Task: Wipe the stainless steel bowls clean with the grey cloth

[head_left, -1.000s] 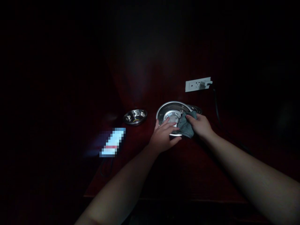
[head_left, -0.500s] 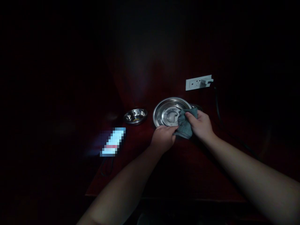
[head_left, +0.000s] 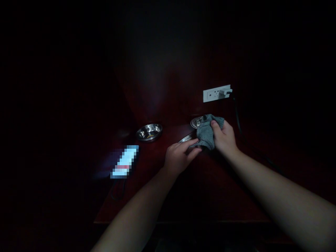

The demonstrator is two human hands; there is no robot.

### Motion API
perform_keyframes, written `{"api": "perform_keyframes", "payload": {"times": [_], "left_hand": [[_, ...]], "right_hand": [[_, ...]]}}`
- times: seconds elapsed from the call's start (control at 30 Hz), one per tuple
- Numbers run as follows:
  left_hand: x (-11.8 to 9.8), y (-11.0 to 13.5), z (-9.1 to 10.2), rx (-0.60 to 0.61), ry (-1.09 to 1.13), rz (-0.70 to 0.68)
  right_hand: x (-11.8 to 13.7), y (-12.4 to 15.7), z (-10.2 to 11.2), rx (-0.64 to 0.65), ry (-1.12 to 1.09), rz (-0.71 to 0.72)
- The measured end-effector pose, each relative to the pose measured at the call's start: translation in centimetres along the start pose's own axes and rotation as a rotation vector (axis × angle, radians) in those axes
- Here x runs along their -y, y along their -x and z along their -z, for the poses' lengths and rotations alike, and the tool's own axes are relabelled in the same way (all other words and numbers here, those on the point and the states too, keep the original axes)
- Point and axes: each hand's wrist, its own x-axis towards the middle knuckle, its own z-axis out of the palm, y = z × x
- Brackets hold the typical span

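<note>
Both hands are at the centre of the frame, close together. Left hand [head_left: 177, 158]: fingers reach toward the right at the near edge of a steel dish [head_left: 187, 138] and a grey-green cloth [head_left: 205, 133], thumb set below the forefinger; whether it grips dish, cloth or both cannot be told. Right hand [head_left: 225, 137]: closed, thumb uppermost, pinching the cloth.

Inspection from left to right follows. Left of centre, low in the frame, lies a phone-like device [head_left: 124, 162], its bright face pixelated with a reddish band; a thin dark cord [head_left: 118, 194] loops just below it. Above and to the right of the device, a shiny metal bowl [head_left: 149, 133] rests upright on the desk [head_left: 207, 196], a yellow patch visible at its bottom. Near mid-frame, the steel dish is tilted, showing only a narrow bright section between the left hand and the cloth; the remainder is hidden. Just beyond it stands metalware with concentric rims [head_left: 194, 122], partly covered by the cloth. The cloth hangs from the right hand, its patterned border facing left and down.

Right of centre, a white socket plate [head_left: 210, 95] is fixed to the wall, with a plug [head_left: 225, 92] inserted at its right end. A dark cable [head_left: 237, 117] runs downward beside it. Lighting is poor; the frame's outer areas are unreadable.
</note>
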Motion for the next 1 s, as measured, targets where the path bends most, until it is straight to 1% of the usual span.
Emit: {"api": "perform_keyframes", "payload": {"times": [0.07,0.13,0.2,0.3,0.37,0.5,0.6,0.67,0.8,0.9,1.0], "left_hand": [[-0.5,0.1,0.2,-0.049,0.095,0.071],[-0.8,0.1,0.4,-0.103,0.207,0.175],[-1.0,0.0,0.6,-0.182,0.306,0.285],[-0.9,-0.2,0.7,-0.303,0.401,0.421],[-0.5,-0.3,0.6,-0.331,0.463,0.489],[0.5,-0.2,0.0,-0.296,0.658,0.605],[1.0,0.0,-0.6,-0.288,0.865,0.667],[1.0,0.2,-1.0,-0.294,0.932,0.708],[0.7,0.4,-1.5,-0.272,0.946,0.744],[0.1,0.4,-1.5,-0.218,0.929,0.732],[-0.6,0.4,-1.1,-0.161,0.881,0.702]], "right_hand": [[-0.1,-0.2,0.1,-0.011,0.032,0.019],[-0.2,-0.3,0.2,-0.003,0.046,0.037],[-0.5,-0.5,0.3,0.023,0.045,0.051],[-1.0,-0.5,0.2,0.058,0.059,0.078],[-1.3,-0.4,0.2,0.079,0.075,0.097],[-1.0,-0.3,0.2,0.128,0.085,0.144],[-0.1,-0.3,0.4,0.149,0.088,0.198],[0.4,-0.2,0.5,0.153,0.086,0.222],[1.1,0.0,0.5,0.165,0.095,0.232],[1.4,0.3,0.6,0.18,0.115,0.236],[2.3,0.7,0.5,0.227,0.164,0.279]]}}
